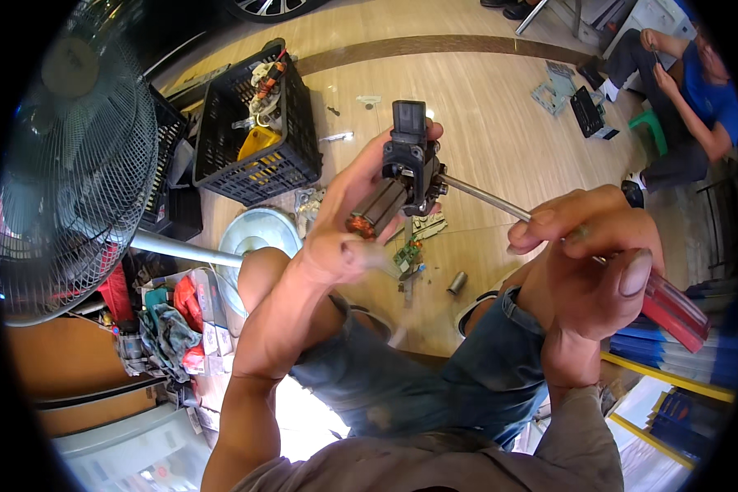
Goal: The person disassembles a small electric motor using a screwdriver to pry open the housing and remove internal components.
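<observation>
In the middle, my left hand [334, 246] is wrapped round a small motor assembly. It has a black plastic housing [410, 152] at the top and a ridged armature [383, 203] with copper windings pointing down toward me. My right hand [594, 262] grips a screwdriver [488, 198] whose red handle sticks out past the palm at the lower right. Its long metal shaft runs left to the side of the housing. The tip meets the housing there, but the exact spot of contact is hidden.
A black crate [258, 172] of parts and a grey basin [242, 234] stand left, beside a large fan [78, 172]. Below my hands lie a green circuit board [407, 259] and a metal cylinder [457, 283]. Another person [717, 102] sits at the far right near a black box [589, 113].
</observation>
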Demonstrator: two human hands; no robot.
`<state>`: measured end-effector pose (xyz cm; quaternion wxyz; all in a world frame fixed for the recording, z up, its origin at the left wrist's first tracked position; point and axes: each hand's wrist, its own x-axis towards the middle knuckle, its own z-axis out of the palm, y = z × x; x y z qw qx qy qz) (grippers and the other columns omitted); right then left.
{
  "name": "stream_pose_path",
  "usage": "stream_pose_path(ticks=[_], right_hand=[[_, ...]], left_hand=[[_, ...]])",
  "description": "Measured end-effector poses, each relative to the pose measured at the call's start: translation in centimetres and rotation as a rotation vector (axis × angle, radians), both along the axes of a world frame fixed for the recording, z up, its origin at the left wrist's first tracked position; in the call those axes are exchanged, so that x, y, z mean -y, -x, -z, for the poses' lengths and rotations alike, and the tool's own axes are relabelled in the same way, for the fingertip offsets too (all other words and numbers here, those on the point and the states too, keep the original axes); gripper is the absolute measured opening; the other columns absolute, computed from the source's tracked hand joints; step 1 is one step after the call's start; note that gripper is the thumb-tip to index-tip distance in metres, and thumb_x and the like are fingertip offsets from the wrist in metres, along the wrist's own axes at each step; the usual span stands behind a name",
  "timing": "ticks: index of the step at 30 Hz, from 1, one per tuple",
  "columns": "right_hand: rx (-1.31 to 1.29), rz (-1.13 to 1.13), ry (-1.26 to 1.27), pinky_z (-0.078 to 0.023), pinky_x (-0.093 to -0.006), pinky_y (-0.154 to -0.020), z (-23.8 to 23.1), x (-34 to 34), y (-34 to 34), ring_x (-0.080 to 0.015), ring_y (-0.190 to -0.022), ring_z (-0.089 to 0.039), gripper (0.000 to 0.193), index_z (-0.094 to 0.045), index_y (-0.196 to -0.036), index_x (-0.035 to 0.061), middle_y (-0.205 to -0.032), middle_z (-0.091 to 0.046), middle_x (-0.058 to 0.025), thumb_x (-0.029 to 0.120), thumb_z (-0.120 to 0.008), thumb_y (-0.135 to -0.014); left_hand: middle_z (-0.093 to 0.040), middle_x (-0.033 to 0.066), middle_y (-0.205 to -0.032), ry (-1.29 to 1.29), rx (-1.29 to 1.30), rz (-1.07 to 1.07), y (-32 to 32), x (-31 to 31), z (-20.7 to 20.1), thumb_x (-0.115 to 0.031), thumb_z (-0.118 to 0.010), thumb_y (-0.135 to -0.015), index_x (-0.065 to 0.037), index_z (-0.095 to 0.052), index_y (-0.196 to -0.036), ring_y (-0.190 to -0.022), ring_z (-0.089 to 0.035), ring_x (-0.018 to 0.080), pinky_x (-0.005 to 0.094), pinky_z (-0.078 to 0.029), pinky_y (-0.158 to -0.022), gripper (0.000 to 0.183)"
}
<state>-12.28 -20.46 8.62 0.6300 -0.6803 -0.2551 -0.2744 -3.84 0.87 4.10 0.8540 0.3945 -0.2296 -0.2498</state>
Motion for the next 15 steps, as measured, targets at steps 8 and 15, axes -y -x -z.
stream_pose_path(ticks=[8, 15], right_hand=[[-0.111, 0.040, -0.108, -0.057, -0.0411, -0.057, -0.1, -0.9, -0.8, -0.0323, -0.063, -0.065, 0.053, -0.052, -0.087, -0.0004, -0.080, -0.060, -0.0243, 0.050, -0.046, -0.100], [-0.154, 0.095, -0.194, -0.056, -0.0371, -0.055, 0.4, -1.9, -2.2, -0.0272, -0.060, -0.065, 0.050, -0.056, -0.085, -0.0027, -0.075, -0.064, -0.0235, 0.046, -0.057, -0.096]], left_hand=[[-0.041, 0.0097, -0.146, 0.012, -0.062, 0.027, -0.1, 0.4, 0.1, -0.053, -0.082, -0.059, 0.002, -0.030, -0.148, -0.116, -0.052, 0.0198, 0.0402, -0.045, -0.097, 0.117], [-0.046, 0.0086, -0.142, -0.082, -0.148, 0.112, -0.7, 0.1, 0.9, -0.057, -0.068, -0.076, -0.003, -0.042, -0.143, -0.113, -0.053, 0.0198, 0.0466, -0.048, -0.090, 0.090]])
